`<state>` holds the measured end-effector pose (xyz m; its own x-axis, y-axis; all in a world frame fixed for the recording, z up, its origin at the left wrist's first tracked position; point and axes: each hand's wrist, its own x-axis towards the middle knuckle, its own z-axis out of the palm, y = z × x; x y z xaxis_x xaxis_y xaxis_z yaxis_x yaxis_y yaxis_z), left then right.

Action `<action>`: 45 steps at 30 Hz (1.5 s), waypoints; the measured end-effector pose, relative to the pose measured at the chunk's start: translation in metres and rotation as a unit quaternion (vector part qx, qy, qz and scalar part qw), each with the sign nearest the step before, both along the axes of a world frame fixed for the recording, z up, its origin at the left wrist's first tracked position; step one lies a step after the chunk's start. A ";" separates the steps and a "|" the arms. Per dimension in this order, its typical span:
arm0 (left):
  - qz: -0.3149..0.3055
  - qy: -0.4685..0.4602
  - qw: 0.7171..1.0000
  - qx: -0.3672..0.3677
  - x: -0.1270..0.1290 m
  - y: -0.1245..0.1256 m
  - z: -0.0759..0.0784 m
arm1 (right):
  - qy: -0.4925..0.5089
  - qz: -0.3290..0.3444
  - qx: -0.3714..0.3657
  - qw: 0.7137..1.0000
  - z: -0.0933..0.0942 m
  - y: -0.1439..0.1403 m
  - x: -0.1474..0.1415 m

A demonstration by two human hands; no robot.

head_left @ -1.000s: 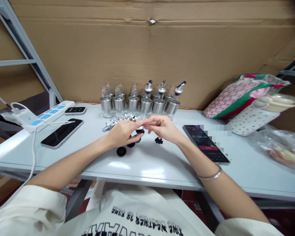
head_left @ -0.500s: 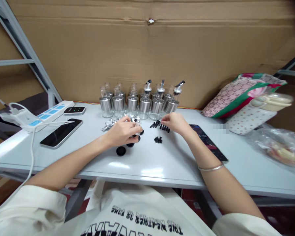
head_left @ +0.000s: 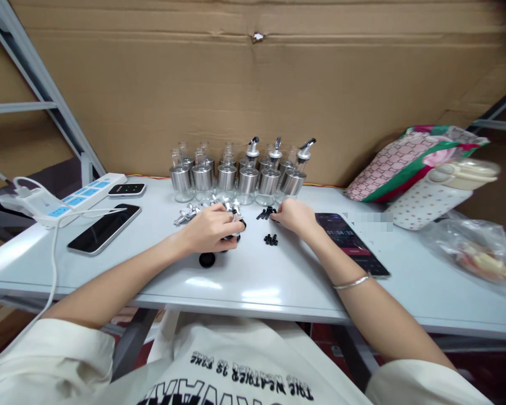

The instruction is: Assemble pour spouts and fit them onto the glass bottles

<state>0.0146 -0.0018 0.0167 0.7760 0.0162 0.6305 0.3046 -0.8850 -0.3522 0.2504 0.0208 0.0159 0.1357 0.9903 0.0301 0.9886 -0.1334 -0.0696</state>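
Head view shows my left hand (head_left: 211, 228) curled over a small silver-and-black pourer part (head_left: 235, 220), mostly hidden under the fingers. My right hand (head_left: 294, 216) has its fingertips pinched at a row of black tubes (head_left: 265, 213); whether it holds one I cannot tell. Black caps (head_left: 207, 259) lie near on the worktop (head_left: 253, 281), glass bottles (head_left: 236, 174) behind, a phone (head_left: 349, 243) partly blurred.

I am seated at a small assembly or packing workstation. Indicators: a plain white worktable (head_left: 278, 281) backed by large corrugated cardboard sheets (head_left: 253, 84), a metal rack frame (head_left: 46, 107), batched rows of identical glass dispenser bottles (head_left: 236, 174), and loose pourer parts (head_left: 194, 212).
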 end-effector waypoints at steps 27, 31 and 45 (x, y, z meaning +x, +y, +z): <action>0.018 -0.033 0.977 -0.210 -0.006 0.002 -0.010 | 0.489 0.172 0.055 0.854 0.019 -0.023 -0.024; 0.006 -0.044 0.969 -0.243 -0.006 0.003 -0.013 | 0.609 0.244 0.009 0.755 0.022 -0.034 -0.035; 0.005 -0.080 0.933 -0.352 -0.002 -0.001 -0.006 | 0.633 0.254 0.162 0.713 0.016 -0.042 -0.047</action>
